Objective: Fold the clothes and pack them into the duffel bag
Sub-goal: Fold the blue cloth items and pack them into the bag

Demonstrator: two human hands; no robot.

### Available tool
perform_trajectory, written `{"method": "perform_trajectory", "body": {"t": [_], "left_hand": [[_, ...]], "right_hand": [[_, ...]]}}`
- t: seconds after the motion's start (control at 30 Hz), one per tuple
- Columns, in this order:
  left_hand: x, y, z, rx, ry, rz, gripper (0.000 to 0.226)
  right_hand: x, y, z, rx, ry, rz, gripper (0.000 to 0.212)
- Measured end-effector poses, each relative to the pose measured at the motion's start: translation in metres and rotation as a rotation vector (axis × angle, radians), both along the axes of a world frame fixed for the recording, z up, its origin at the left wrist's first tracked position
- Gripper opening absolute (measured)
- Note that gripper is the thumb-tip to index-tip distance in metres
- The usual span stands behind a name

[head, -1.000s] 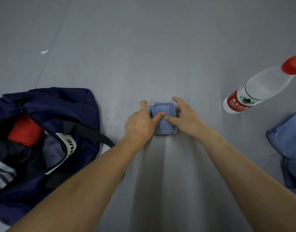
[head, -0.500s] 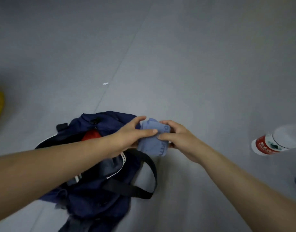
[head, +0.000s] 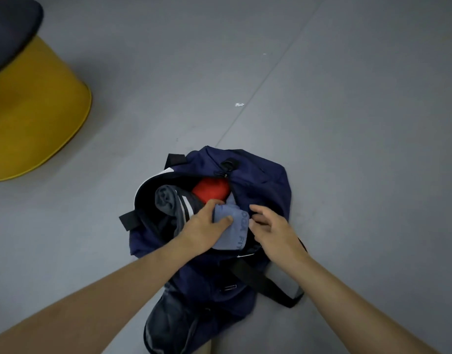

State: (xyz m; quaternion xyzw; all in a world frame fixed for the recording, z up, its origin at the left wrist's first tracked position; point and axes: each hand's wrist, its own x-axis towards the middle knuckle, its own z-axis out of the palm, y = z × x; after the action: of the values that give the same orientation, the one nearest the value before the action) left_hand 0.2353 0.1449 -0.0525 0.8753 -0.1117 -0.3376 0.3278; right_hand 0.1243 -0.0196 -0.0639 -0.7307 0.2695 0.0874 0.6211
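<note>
A navy duffel bag [head: 260, 180] lies open on the grey floor at centre. Inside it sit a red garment [head: 210, 190], a grey rolled garment [head: 164, 200] and a dark striped piece [head: 186, 205]. My left hand [head: 207, 228] grips a small folded light-blue cloth [head: 233, 231] with printed letters, holding it in the bag's opening. My right hand [head: 270, 228] hovers just right of the cloth with loosely curled fingers, apart from it and holding nothing.
A yellow round stool [head: 36, 113] with a dark cushion stands at the upper left. The bag's black strap [head: 265, 284] trails onto the floor at lower right. A small white scrap [head: 239, 104] lies on the floor beyond the bag.
Both hands carried the folded blue cloth from the floor left to the bag. The right hand has let go of it; the left still holds it. The view swung left, losing the bottle.
</note>
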Motion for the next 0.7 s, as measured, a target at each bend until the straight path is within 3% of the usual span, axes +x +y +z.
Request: {"method": "perform_trajectory", "body": {"t": [0.07,0.2,0.27,0.37,0.53,0.6,0.7], "left_hand": [[-0.001,-0.001,-0.012,0.107,-0.076,0.002,0.036],[-0.003,-0.007,-0.027,0.289,-0.357,-0.152,0.041],[0.001,-0.008,-0.034,0.301,-0.334,-0.216,0.042],[0.014,-0.01,-0.029,0.401,-0.28,-0.31,0.041],[0.012,-0.012,-0.024,0.782,-0.368,-0.635,0.05],[0.013,-0.011,-0.029,0.699,-0.287,-0.636,0.055],[0.022,0.006,-0.039,0.342,-0.092,-0.422,0.042]], "right_hand": [[-0.008,0.003,0.002,-0.148,-0.007,0.048,0.037],[-0.019,0.011,0.0,-0.597,-0.058,0.306,0.031],[-0.023,0.015,-0.002,-0.724,-0.002,0.402,0.033],[-0.029,0.014,0.004,-0.692,0.067,0.43,0.04],[-0.062,-0.005,0.019,-0.599,0.095,0.54,0.048],[-0.076,-0.011,0.018,-0.578,0.1,0.531,0.048],[-0.082,-0.012,0.016,-0.565,0.069,0.494,0.052]]}}
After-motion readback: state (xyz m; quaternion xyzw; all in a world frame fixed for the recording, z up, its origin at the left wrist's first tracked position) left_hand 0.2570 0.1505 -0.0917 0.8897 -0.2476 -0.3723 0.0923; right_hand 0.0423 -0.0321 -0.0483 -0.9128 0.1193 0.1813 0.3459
